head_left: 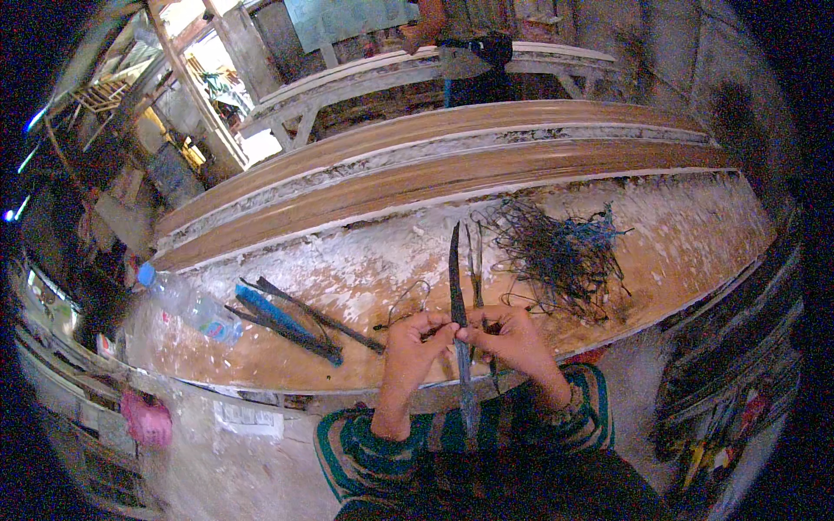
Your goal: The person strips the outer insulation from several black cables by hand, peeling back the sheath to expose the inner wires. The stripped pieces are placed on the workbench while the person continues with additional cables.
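Observation:
In front of me a long, dark, flat strip [457, 273] stands nearly upright, pointed at its far end; its greyish lower part hangs toward my lap. My left hand [415, 346] pinches its middle between thumb and fingers. Opposite it, my right hand [519, 341] is closed on the same strip, thumb near the left one. Thin dark strands [474, 260] run beside the strip and pass by my right fingers; whether they are held I cannot tell. A thin wire-like loop [408, 300] lies just beyond my left hand.
A tangled heap of black and blue strands [560, 256] lies to the right on the worn, paint-flecked wooden table [695, 217]. Left are dark and blue strips [287, 323] and a clear plastic bottle [195, 306] on its side. Beyond a bench [365, 82], another person's arm [426, 24] shows.

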### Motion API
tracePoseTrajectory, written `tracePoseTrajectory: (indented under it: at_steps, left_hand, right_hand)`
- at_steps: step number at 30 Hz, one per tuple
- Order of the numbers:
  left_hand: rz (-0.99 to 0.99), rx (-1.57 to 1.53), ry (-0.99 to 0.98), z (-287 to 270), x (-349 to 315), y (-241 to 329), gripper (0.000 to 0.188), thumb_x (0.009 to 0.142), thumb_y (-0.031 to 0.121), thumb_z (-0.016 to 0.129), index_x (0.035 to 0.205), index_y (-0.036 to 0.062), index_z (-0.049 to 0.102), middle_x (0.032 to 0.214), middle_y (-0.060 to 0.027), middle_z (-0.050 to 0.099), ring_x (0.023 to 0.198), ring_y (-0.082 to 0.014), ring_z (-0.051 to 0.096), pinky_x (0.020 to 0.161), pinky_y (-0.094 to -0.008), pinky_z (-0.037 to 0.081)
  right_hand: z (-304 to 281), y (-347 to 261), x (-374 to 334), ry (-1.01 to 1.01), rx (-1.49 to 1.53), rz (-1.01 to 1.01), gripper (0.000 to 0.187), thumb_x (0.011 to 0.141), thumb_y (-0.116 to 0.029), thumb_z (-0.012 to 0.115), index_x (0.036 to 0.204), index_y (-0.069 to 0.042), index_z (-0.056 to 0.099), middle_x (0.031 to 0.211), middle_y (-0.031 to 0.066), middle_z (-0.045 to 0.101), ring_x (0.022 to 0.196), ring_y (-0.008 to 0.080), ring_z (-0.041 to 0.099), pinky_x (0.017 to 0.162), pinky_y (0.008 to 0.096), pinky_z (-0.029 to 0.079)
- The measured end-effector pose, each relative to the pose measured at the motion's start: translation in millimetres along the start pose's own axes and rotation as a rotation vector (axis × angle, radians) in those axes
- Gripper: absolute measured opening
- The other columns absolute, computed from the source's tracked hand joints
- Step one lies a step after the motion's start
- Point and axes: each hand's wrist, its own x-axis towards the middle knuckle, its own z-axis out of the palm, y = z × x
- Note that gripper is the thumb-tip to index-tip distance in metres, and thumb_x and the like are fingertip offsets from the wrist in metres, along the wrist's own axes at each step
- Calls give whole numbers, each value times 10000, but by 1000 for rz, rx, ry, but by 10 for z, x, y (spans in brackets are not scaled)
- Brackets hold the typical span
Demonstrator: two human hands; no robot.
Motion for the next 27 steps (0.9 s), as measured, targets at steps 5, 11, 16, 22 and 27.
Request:
tracePoseTrajectory:
  at_steps: [5, 11, 16, 22, 27]
  left_hand:
    - [44, 46, 9, 17, -19, -4, 129, 789, 71, 590, 874, -23, 612, 752, -42, 615, 633, -84, 554, 538, -209, 463]
    - [163, 216, 40, 47, -42, 8, 120, 770, 84, 612, 837, -16, 613, 727, -51, 611, 630, -89, 554, 528, -228, 444]
    - [173, 308, 14, 65, -78, 86, 122, 758, 84, 616, 815, -21, 592, 737, -87, 596, 656, -133, 565, 564, -246, 449]
    - [386, 519, 8, 54, -74, 81, 135, 770, 88, 582, 834, -27, 551, 833, -132, 537, 715, -229, 555, 597, -307, 448]
    - [122, 222, -50, 97, -78, 7, 151, 776, 84, 560, 875, -23, 521, 863, -150, 499, 795, -283, 531, 704, -350, 430]
  right_hand:
    - [-21, 66, 6, -14, -26, 42, 105, 771, -123, 633, 811, -26, 627, 610, -26, 564, 443, 29, 449, 386, 181, 350]
    - [-14, 131, 8, 66, -43, -14, 41, 741, -29, 583, 701, -31, 574, 640, -22, 558, 526, 38, 478, 455, 179, 347]
    - [13, 57, -19, 108, -182, -179, 88, 697, -45, 596, 645, -17, 530, 622, 3, 543, 569, 77, 478, 511, 222, 375]
    - [25, -70, -64, 149, -295, -283, 113, 633, -62, 613, 608, -18, 512, 580, 40, 510, 553, 115, 486, 514, 249, 378]
    - [48, -105, -83, 166, -302, -310, 118, 618, -68, 625, 605, -25, 516, 578, 44, 513, 554, 123, 493, 511, 256, 377]
